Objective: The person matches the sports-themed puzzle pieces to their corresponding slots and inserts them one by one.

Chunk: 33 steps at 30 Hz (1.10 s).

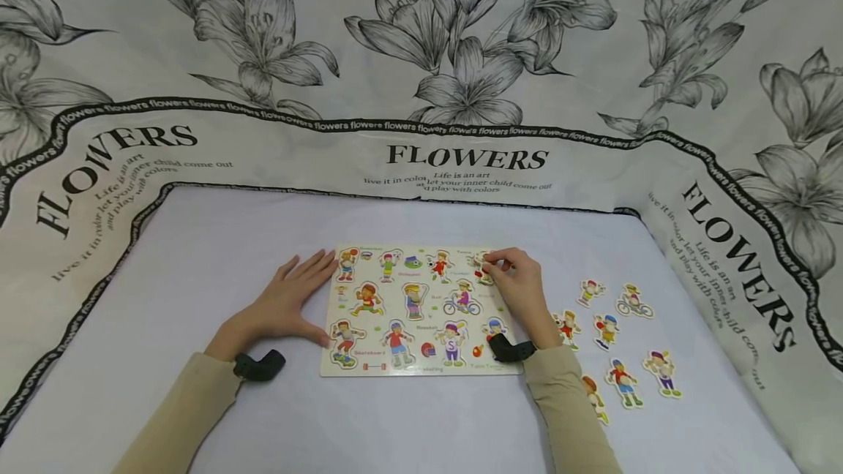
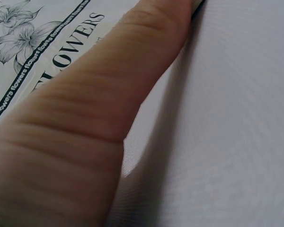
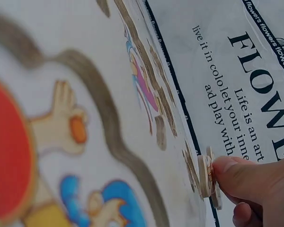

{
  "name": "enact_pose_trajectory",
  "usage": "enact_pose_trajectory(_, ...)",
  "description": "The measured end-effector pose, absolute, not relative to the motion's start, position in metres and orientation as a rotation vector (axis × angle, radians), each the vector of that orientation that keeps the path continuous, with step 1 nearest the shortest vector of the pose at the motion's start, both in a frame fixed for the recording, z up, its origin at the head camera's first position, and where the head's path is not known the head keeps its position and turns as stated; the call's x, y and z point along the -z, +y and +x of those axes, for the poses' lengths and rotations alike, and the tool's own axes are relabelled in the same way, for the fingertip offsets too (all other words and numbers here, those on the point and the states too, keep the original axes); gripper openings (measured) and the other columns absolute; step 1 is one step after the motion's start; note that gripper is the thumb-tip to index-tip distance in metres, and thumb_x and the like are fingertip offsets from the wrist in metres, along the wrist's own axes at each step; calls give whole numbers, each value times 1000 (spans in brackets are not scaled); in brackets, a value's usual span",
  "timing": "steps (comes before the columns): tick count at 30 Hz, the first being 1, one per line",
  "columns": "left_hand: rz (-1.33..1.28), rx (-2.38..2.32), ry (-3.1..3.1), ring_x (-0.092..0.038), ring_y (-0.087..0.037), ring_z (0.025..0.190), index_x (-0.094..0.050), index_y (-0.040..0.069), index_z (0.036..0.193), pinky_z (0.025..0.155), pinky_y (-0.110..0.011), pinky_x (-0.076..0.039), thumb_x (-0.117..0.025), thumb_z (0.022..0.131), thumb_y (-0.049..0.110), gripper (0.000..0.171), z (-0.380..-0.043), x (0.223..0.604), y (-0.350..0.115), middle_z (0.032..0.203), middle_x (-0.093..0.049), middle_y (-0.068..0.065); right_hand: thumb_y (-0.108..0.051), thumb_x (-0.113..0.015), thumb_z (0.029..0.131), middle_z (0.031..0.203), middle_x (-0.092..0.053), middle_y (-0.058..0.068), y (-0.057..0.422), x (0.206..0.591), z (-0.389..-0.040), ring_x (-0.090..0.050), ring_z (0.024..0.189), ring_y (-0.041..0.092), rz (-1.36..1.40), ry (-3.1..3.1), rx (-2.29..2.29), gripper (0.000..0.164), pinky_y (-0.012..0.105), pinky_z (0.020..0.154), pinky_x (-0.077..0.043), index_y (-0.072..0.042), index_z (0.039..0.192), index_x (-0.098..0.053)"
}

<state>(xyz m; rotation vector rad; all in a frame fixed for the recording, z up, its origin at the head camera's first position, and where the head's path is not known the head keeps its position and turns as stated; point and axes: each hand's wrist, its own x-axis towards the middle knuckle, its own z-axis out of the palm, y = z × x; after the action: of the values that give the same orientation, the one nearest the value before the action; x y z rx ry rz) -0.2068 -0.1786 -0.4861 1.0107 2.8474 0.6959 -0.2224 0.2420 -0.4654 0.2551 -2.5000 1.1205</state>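
A pale wooden puzzle board (image 1: pixel 326 366) printed with sports children lies flat on the table. My left hand (image 1: pixel 283 306) spreads along its left side, fingertips at the upper left edge and thumb at the lower left. The thumb (image 2: pixel 99 104) fills much of the left wrist view, its tip near the board's edge. Over the upper right corner, my right hand (image 1: pixel 520 284) pinches a small wooden puzzle piece (image 3: pixel 206 177) between thumb and fingers. The piece stands on edge to that camera, so its picture is mostly hidden.
Several loose puzzle pieces lie right of the board, among them a cyclist (image 1: pixel 634 301), a figure in a blue cap (image 1: pixel 623 384) and a batter (image 1: pixel 662 373). My right forearm (image 1: pixel 566 408) lies beside the nearest ones. A flower-printed cloth (image 1: pixel 296 145) rises behind the white table (image 1: pixel 217 262).
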Motion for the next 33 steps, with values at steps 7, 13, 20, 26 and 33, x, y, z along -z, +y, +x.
enact_pose_trajectory(7, 1001, -686, 2853, -9, -33, 151, -23, 4, 157, 120, -56, 2, -75, 58, 79, 135, -206, 485, -179, 165, -15, -13, -9, -76, 88, 86, -66, 9, 241, 474, -224, -51, 71, 19, 277, -2523, -1153, 11, 32, 66, -42, -4, 98, -74)
enact_pose_trajectory(13, 999, -680, 2856, -8, -33, 152, -23, 5, 157, 120, -56, 2, -74, 58, 80, 135, -207, 486, -180, 165, -15, -12, -10, -75, 89, 86, -66, 8, 241, 477, -224, -55, 72, 19, 283, -2524, -1197, 12, 28, 63, -44, -4, 100, -74)
enact_pose_trajectory(20, 1016, -692, 2844, -8, -33, 152, -22, 5, 158, 120, -55, 2, -75, 58, 79, 135, -208, 487, -179, 165, -14, -12, -11, -74, 90, 93, -70, 8, 243, 479, -224, -61, 77, 18, 310, -2514, -1273, 13, 21, 66, -48, -4, 102, -73)
enact_pose_trajectory(26, 1005, -682, 2851, -8, -33, 152, -22, 5, 158, 120, -55, 2, -76, 58, 78, 135, -207, 484, -179, 165, -14, -12, -9, -74, 90, 95, -70, 9, 241, 477, -225, -63, 79, 20, 359, -2491, -1289, 13, 20, 68, -49, -3, 101, -72)
enact_pose_trajectory(33, 1000, -686, 2849, -8, -33, 152, -22, 4, 157, 120, -55, 3, -76, 58, 79, 135, -207, 484, -180, 165, -14, -13, -8, -74, 90, 95, -70, 8, 241, 479, -227, -62, 80, 17, 348, -2500, -1293, 12, 19, 69, -48, -4, 101, -73)
